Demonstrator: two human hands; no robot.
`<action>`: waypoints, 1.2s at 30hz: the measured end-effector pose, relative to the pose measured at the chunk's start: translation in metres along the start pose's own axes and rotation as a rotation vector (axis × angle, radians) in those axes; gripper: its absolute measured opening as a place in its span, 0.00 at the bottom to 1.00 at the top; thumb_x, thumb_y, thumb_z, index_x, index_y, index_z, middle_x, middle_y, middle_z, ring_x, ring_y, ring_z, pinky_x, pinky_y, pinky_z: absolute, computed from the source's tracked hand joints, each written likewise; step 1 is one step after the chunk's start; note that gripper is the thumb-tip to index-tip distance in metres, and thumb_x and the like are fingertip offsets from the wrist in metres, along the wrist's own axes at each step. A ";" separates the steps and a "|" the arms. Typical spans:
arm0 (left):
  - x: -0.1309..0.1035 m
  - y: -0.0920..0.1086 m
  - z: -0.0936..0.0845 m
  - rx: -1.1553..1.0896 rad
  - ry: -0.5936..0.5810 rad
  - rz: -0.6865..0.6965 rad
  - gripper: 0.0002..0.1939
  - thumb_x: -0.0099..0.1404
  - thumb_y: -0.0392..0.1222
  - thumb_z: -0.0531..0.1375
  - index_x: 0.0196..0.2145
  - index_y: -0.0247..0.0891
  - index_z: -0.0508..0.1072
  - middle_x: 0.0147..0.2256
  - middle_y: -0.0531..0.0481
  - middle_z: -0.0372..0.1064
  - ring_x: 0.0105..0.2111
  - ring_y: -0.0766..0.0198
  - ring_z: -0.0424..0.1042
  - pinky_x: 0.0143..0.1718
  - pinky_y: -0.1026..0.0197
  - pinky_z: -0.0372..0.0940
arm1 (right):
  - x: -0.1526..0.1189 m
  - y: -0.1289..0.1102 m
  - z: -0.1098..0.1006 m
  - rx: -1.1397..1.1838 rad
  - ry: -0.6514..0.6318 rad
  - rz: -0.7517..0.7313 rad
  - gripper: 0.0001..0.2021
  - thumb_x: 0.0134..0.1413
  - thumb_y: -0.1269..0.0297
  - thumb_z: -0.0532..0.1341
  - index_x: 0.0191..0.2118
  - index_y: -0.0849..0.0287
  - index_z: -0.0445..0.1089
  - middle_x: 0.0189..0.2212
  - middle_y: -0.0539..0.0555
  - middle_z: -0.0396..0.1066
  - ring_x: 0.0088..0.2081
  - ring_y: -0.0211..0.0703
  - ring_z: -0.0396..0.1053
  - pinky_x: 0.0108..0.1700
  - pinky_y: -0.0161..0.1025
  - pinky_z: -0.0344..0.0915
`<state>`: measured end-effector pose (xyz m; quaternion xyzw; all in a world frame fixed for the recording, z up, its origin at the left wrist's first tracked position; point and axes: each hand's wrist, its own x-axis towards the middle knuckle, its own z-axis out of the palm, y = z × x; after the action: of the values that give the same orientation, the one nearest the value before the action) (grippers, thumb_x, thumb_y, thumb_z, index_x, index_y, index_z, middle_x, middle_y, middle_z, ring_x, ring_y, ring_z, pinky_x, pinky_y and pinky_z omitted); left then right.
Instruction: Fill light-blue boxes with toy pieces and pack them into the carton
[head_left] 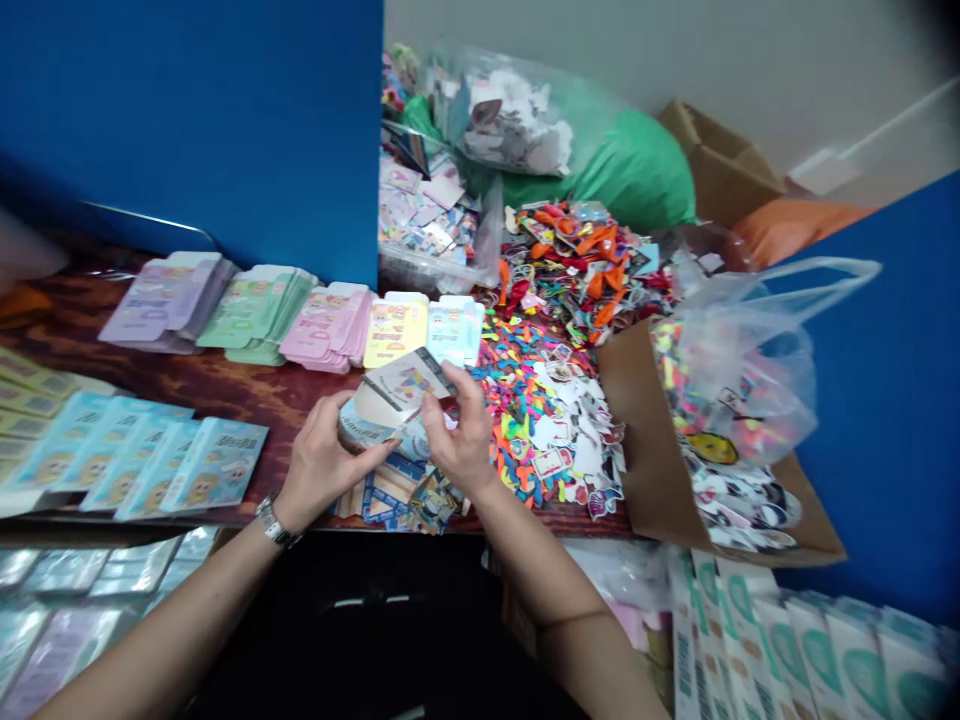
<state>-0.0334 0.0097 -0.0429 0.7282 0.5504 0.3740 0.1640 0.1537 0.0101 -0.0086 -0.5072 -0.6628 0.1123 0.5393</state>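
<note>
My left hand [326, 455], with a metal watch at the wrist, is wrapped around a small light blue box [364, 432] in front of my body. Pinched between the thumb and fingers of my right hand [463, 430] is a card [409, 385] with a dark edge and a colourful picture. The card lies over the opening of the box; how far it reaches inside is hidden. Beneath both hands, printed cards [405, 490] lie in a loose pile at the table edge. Behind the box are yellow flat cartons [395, 328] and light blue flat cartons [455, 328].
Purple [161, 295], green [255, 305] and pink cartons [330, 320] stand in stacks along the blue partition. Filled light blue boxes [217, 465] lie at left. Coloured balloons [510, 365] and white stickers [562, 430] spread at right, beside an open cardboard box [637, 430].
</note>
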 end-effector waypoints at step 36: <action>-0.001 0.030 0.026 0.041 -0.304 0.348 0.40 0.65 0.52 0.61 0.68 0.48 0.46 0.49 0.40 0.64 0.42 0.54 0.73 0.35 0.57 0.72 | 0.059 0.193 -0.164 -1.016 -0.329 0.825 0.26 0.56 0.55 0.63 0.58 0.57 0.64 0.53 0.65 0.67 0.54 0.57 0.65 0.51 0.47 0.63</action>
<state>0.0053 0.0028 -0.0409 0.8632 0.3932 0.2713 0.1632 0.4019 0.0805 -0.0422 -0.8856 -0.4590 0.0592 0.0387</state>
